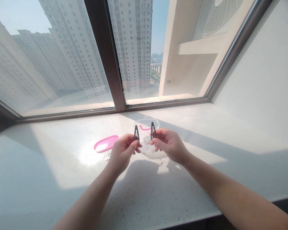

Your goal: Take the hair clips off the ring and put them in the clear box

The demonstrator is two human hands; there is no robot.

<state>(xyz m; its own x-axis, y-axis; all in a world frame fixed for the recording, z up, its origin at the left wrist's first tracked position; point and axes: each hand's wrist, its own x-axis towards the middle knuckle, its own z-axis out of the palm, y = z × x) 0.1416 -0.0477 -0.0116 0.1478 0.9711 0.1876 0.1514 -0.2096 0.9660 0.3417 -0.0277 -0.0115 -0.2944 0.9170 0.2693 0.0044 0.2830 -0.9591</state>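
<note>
My left hand (122,153) pinches a dark snap hair clip (136,132) and holds it upright above the white sill. A second dark hair clip (153,129) stands upright in the pinch of my right hand (169,145). The two clips are side by side, a few centimetres apart, points up. Just behind them lies a clear plastic box (146,123) with a pink mark inside. To the left of my left hand a pink oval lid (106,143) rests flat on the sill.
The white stone window sill (62,153) runs across the view, its front edge at the lower right. Behind it is a dark-framed window (105,54) looking out on tall buildings. A white wall (266,80) closes the right side. A small metal item (108,157) lies by the lid.
</note>
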